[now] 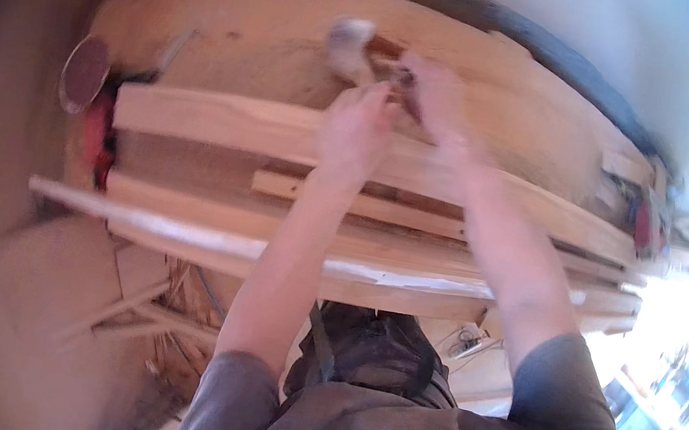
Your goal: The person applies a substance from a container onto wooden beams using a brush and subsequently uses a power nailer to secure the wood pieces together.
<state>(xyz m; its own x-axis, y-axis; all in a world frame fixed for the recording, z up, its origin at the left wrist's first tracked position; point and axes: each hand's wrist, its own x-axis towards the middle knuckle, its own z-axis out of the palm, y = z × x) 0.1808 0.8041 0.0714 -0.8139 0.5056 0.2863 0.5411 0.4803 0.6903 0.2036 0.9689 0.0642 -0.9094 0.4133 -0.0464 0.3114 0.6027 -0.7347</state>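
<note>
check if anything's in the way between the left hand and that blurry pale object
Nothing visible stands between them. The blurry pale object is just beyond the left hand, with the right hand beside it on the right. The farthest long wooden board passes under the arms, not between. Blur hides whether they touch.

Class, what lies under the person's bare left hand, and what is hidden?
A long, pale wooden board runs under the left hand; the stretch directly beneath is covered. A blurred white object shows beyond; any grip is unclear.
</note>
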